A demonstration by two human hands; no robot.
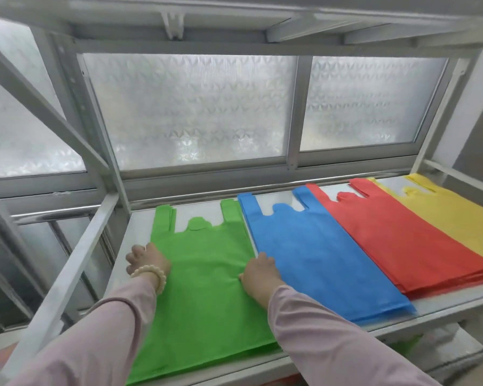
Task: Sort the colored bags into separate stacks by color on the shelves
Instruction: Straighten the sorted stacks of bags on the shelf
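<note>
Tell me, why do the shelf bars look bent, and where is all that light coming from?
Head view: the wide-angle lens bows the shelf frame toward the edges; soft daylight comes through the frosted window behind, so shadows are faint; the yellow bags and sleeves at the borders look slightly smeared.

The green bags point(207, 280) lie flat in a stack between the left hand point(148, 261) at their left edge and the right hand point(258, 274) at their right edge, handles pointing away. Just right of the right hand lies the blue stack point(318, 263), then the red stack point(396, 240), both flat. Farthest from the hands sits the yellow stack point(455, 215).
</note>
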